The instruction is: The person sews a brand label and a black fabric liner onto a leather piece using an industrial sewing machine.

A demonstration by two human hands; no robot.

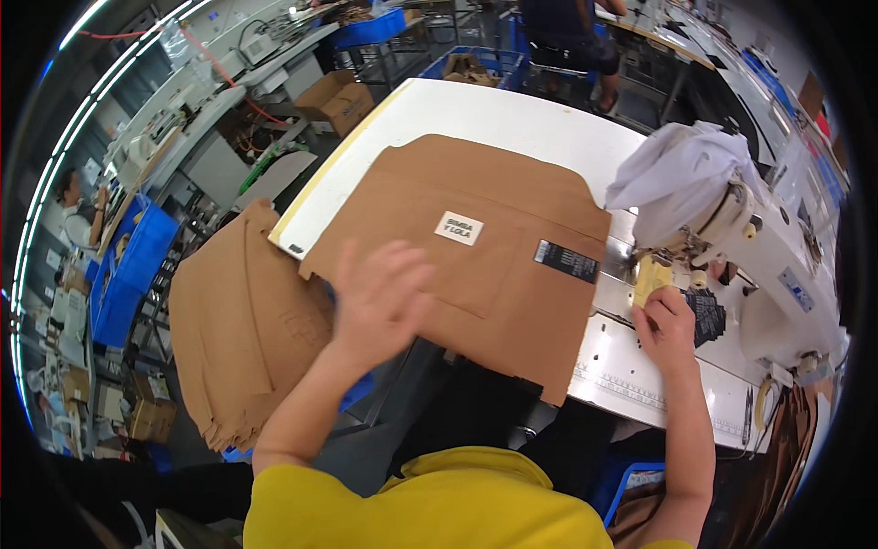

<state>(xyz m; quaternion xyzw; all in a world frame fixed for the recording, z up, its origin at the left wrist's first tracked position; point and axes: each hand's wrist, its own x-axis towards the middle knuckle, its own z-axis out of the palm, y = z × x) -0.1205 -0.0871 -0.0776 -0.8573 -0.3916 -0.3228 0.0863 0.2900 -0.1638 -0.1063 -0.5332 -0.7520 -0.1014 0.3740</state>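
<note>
A large brown fabric panel point(402, 201) lies on the white sewing table, its near edge hanging over the front. It carries a small white label point(459, 229) with dark lettering and a black tag point(567, 262) near its right edge. My left hand point(382, 291), smeared by motion, is over the panel's left part with fingers apart and nothing in them. My right hand point(666, 322) is at the sewing machine point(768, 247), fingers curled against the lower end of a yellow piece point(652, 276) by the needle area. What its fingertips pinch is hidden.
More black tags point(705, 317) lie right of my right hand. A thick pile of brown panels point(242, 329) hangs at the left. White cloth point(681, 174) covers the machine head. A ruler strip point(631, 389) runs along the table's front. Another person point(572, 37) sits beyond the table.
</note>
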